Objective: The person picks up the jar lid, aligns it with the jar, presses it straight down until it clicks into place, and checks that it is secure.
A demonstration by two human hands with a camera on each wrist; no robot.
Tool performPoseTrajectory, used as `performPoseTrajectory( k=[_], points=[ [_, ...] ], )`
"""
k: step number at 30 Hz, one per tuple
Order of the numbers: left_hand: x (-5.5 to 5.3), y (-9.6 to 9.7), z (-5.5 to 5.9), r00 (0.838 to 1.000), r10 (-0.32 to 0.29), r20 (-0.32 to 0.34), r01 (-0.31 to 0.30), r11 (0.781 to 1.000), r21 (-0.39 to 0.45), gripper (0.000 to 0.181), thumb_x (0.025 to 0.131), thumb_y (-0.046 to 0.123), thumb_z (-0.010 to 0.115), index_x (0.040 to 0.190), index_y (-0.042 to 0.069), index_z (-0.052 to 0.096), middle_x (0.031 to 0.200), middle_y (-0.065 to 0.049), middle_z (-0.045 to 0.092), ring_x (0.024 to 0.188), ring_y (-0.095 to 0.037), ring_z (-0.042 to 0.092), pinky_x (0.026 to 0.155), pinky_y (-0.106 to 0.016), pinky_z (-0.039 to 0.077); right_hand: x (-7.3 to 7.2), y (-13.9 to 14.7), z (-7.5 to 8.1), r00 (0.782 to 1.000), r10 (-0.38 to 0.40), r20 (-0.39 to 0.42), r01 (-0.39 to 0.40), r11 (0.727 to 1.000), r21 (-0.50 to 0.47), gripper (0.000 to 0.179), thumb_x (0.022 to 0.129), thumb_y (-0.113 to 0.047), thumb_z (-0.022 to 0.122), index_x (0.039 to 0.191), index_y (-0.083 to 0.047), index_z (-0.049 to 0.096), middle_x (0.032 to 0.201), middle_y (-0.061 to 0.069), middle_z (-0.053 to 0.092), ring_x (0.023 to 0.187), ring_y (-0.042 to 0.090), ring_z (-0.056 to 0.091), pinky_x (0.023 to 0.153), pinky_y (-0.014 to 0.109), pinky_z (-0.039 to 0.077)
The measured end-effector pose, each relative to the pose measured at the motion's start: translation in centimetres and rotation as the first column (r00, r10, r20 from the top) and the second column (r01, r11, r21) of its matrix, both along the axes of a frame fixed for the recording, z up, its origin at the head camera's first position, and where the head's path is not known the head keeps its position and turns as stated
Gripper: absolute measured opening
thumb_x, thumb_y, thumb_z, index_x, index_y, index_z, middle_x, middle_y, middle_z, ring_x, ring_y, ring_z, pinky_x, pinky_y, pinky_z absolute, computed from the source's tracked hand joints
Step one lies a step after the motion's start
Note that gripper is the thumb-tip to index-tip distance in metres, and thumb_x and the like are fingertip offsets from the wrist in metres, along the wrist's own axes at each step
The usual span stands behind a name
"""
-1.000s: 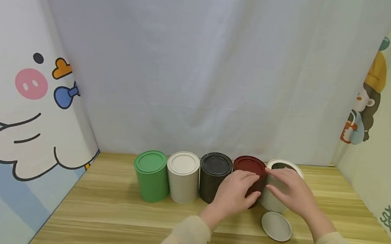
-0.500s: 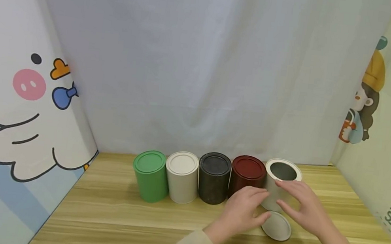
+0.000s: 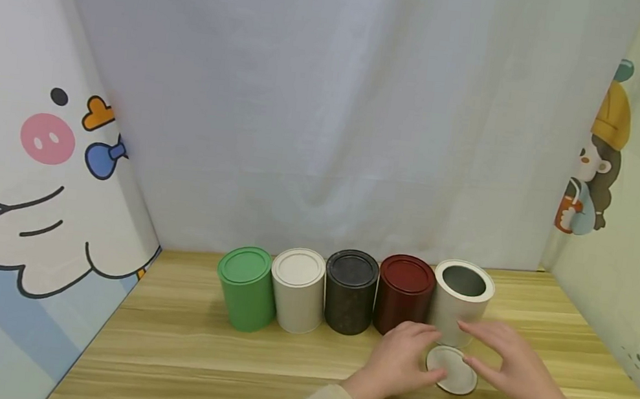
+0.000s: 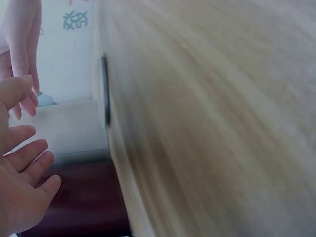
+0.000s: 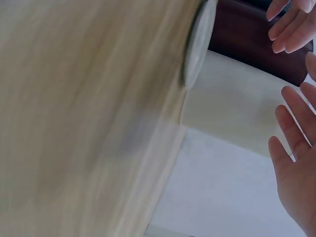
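A round pale grey lid (image 3: 458,373) lies flat on the table in front of an uncovered white can (image 3: 454,314), whose dark inside shows. Just left of the lid is my left hand (image 3: 399,362), fingers relaxed and spread, the thumb overlapping the lid's edge in the head view. From the right, my right hand (image 3: 515,369) faces it over the lid's other side, with loosely stretched fingers and nothing in its grasp. In the left wrist view the lid (image 4: 105,91) shows edge-on below both hands. The dark red lidded can (image 3: 405,296) stands behind my left fingers.
To the left, in the same row, stand a black can (image 3: 351,294), a white lidded can (image 3: 298,291) and a green can (image 3: 248,289). Behind them hangs a pale curtain (image 3: 327,129). The wooden table (image 3: 191,361) extends in front, with printed cloth at both sides.
Both hands have come down and back from the red can and the white can to either side of the lid. The cans and the lid stay where they were.
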State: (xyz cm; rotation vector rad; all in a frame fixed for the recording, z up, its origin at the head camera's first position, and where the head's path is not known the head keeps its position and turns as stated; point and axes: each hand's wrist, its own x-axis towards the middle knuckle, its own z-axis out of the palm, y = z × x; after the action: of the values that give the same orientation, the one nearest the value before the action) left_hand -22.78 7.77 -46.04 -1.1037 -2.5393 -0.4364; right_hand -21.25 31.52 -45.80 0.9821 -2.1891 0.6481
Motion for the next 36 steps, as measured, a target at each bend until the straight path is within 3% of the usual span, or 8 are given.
performPoseTrajectory(
  k=[6,11,25,36],
  points=[
    [-0.1,0.4,-0.5,0.998,0.012,0.063,-0.007,0.997,-0.077,0.058,0.082,0.055,0.075,0.128,0.02,0.066,0.131,0.007,0.061,0.12,-0.009,0.054,0.1,-0.02,0.042,0.3,0.9,-1.0,0.998,-0.042,0.047,0.038,0.996,0.079,0.06,0.067,-0.018,0.09,0.122,-0.006,0.069,0.113,0.006,0.069,0.102,0.018,0.059,0.1,0.008,0.029],
    [-0.4,0.5,-0.8,0.994,0.01,0.106,0.0,0.995,-0.099,0.061,0.08,0.057,0.077,0.128,0.022,0.066,0.132,0.008,0.06,0.119,-0.009,0.054,0.097,-0.021,0.044,0.5,1.4,-1.9,0.994,-0.08,0.071,0.069,0.986,0.151,0.07,0.061,-0.016,0.092,0.125,-0.01,0.067,0.115,0.005,0.068,0.102,0.021,0.06,0.099,0.009,0.031],
    [-1.0,0.8,-1.9,0.979,0.005,0.206,0.024,0.99,-0.137,0.07,0.078,0.06,0.077,0.137,0.027,0.061,0.138,0.01,0.055,0.125,-0.007,0.05,0.096,-0.022,0.045,0.1,2.5,-3.7,0.989,-0.041,0.145,0.011,0.979,0.204,0.075,0.061,-0.027,0.093,0.128,-0.008,0.066,0.119,0.008,0.066,0.107,0.021,0.059,0.1,0.007,0.027],
    [-1.6,0.8,-2.5,0.973,-0.036,0.229,0.067,0.989,-0.129,0.067,0.079,0.055,0.078,0.138,0.029,0.061,0.138,0.012,0.056,0.125,-0.006,0.05,0.098,-0.018,0.042,0.0,3.0,-4.3,0.982,-0.03,0.186,-0.014,0.972,0.235,0.073,0.067,-0.035,0.091,0.13,-0.01,0.065,0.123,0.009,0.064,0.109,0.022,0.058,0.098,0.009,0.031]
  ],
)
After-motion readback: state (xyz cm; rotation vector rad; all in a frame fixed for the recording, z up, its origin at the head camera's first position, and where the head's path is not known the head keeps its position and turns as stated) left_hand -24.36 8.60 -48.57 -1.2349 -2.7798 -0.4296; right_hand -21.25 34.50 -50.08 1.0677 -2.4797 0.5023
